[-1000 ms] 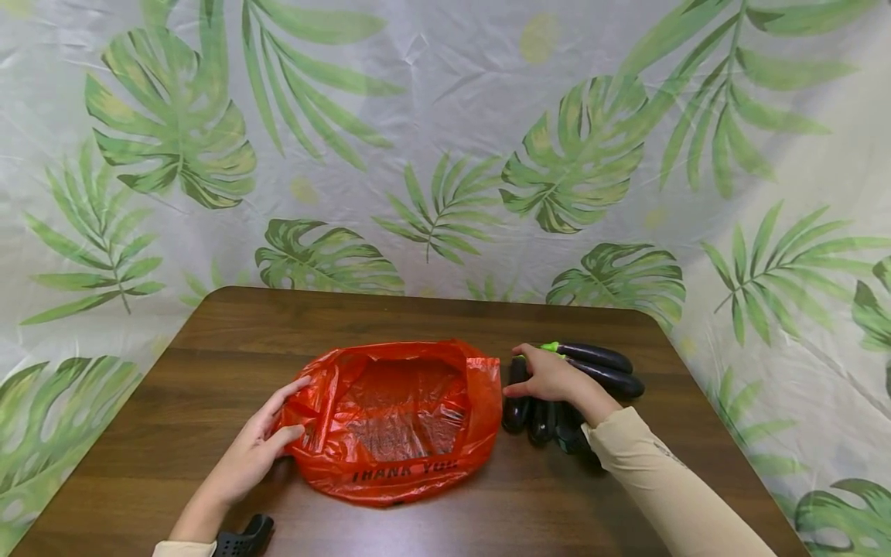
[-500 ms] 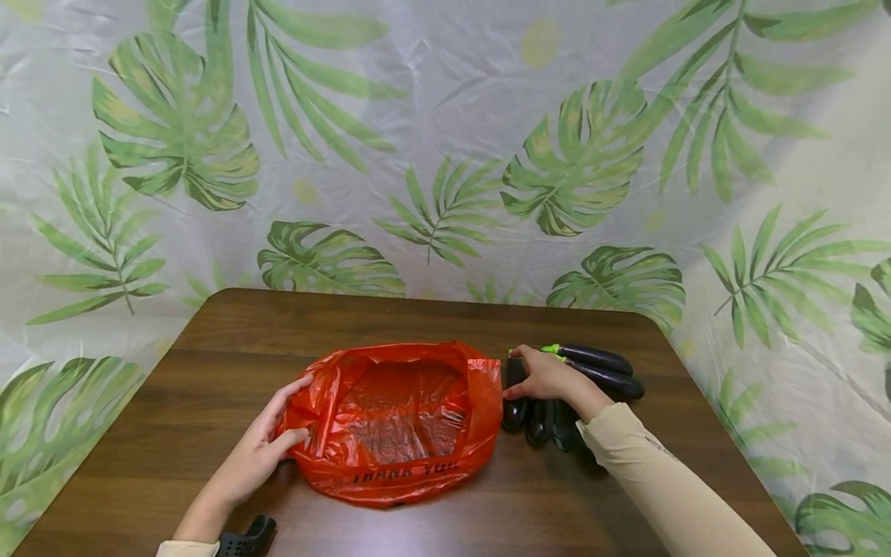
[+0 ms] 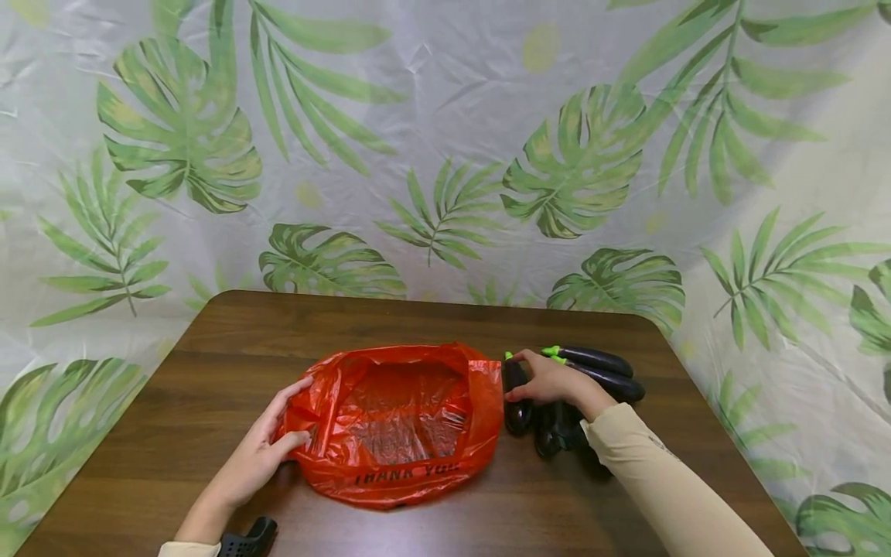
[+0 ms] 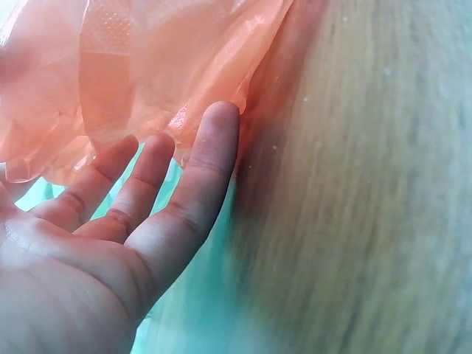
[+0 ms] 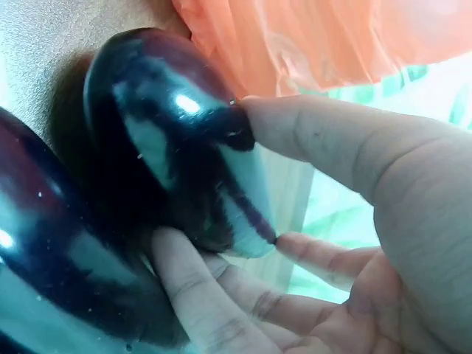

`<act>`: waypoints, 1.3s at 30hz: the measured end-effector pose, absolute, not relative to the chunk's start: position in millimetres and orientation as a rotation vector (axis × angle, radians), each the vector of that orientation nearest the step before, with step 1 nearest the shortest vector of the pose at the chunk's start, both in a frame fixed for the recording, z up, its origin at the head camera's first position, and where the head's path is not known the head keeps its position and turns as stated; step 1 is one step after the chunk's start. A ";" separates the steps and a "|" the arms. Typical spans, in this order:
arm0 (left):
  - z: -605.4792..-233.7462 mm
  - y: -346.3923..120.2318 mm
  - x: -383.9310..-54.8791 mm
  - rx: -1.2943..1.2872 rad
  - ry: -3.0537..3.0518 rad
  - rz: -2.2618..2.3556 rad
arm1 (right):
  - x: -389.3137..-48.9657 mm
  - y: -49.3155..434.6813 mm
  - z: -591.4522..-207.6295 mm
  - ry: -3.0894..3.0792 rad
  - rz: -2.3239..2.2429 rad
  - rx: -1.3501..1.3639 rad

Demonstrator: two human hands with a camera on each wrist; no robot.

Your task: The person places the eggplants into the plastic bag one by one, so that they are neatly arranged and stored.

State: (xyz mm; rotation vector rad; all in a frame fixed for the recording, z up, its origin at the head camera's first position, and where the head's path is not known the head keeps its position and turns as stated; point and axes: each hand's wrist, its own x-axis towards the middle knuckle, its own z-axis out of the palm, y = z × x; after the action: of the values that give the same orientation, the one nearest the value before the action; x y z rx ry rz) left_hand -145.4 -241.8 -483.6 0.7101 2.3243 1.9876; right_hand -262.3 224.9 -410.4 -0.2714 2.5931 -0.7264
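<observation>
A red plastic bag [image 3: 390, 491] printed THANK YOU lies on the table with its mouth spread wide. My left hand [image 3: 254, 456] rests at its left side, fingers loosely extended and touching the plastic [image 4: 158, 66]. To the right of the bag, my right hand [image 3: 557, 379] grips a dark purple eggplant [image 3: 518, 418] between thumb and fingers. In the right wrist view this eggplant [image 5: 166, 110] is glossy, with the thumb on one side and fingers on the other. Another eggplant [image 5: 51, 243] lies close beside it.
Two eggplants [image 3: 602, 371] with green stems lie beyond my right wrist. More eggplants [image 3: 550, 441] sit partly hidden under that hand. A black perforated strap [image 3: 249, 538] shows by my left wrist. Leaf-patterned cloth [image 3: 445, 155] hangs behind the wooden table [image 3: 292, 317].
The eggplants beneath my right hand have shifted slightly, and a small gap shows between the gripped one and its neighbours. My left hand and the bag stay nearly still.
</observation>
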 end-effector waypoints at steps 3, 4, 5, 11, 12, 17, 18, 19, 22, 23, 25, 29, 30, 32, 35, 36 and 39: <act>-484.1 -242.9 -145.9 0.734 2.291 2.006 | -260.3 229.3 -410.3 2.537 -0.855 -0.212; -484.3 -243.4 -146.0 0.741 2.278 2.013 | -259.8 230.5 -409.9 2.524 -0.881 -0.207; -484.3 -243.8 -146.2 0.748 2.264 2.021 | -259.1 231.5 -409.2 2.514 -0.903 -0.200; -484.5 -244.8 -145.8 0.751 2.271 2.015 | -255.7 235.6 -404.1 2.516 -0.926 -0.181; -484.6 -244.6 -145.6 0.749 2.286 2.008 | -255.5 236.1 -403.8 2.518 -0.926 -0.180; -485.2 -243.5 -144.9 0.751 2.351 1.982 | -253.6 238.9 -401.5 2.526 -0.933 -0.176; -485.1 -243.3 -144.8 0.756 2.366 1.977 | -253.0 239.6 -400.5 2.528 -0.935 -0.175; -485.1 -243.1 -144.7 0.764 2.380 1.972 | -252.5 240.5 -399.7 2.530 -0.938 -0.175; -484.4 -242.4 -144.3 0.781 2.424 1.959 | -251.3 243.3 -396.4 2.534 -0.950 -0.177; -484.2 -242.3 -144.2 0.788 2.432 1.957 | -251.2 244.4 -395.2 2.532 -0.957 -0.177; -483.7 -242.0 -144.0 0.795 2.441 1.957 | -251.0 246.6 -392.4 2.528 -0.964 -0.179; -482.7 -241.6 -143.7 0.800 2.442 1.962 | -250.6 251.5 -385.2 2.515 -0.993 -0.209; -482.5 -241.6 -143.7 0.802 2.439 1.966 | -250.4 252.7 -383.3 2.514 -1.002 -0.221; -482.7 -241.6 -143.7 0.807 2.430 1.973 | -250.3 254.9 -379.9 2.520 -1.016 -0.244; -483.2 -241.3 -143.8 0.820 2.415 1.981 | -249.5 257.0 -373.8 2.530 -1.032 -0.250; -483.5 -241.2 -143.8 0.825 2.411 1.982 | -249.1 257.3 -371.6 2.534 -1.037 -0.245; -484.3 -240.8 -143.8 0.833 2.393 1.988 | -247.5 258.2 -363.5 2.540 -1.054 -0.250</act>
State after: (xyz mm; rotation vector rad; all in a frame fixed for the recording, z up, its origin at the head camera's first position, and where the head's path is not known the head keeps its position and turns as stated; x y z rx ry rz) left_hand -143.8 -240.8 -484.3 0.8328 2.3935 1.9880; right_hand -247.5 258.2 -363.5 -0.2499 2.5403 -1.0544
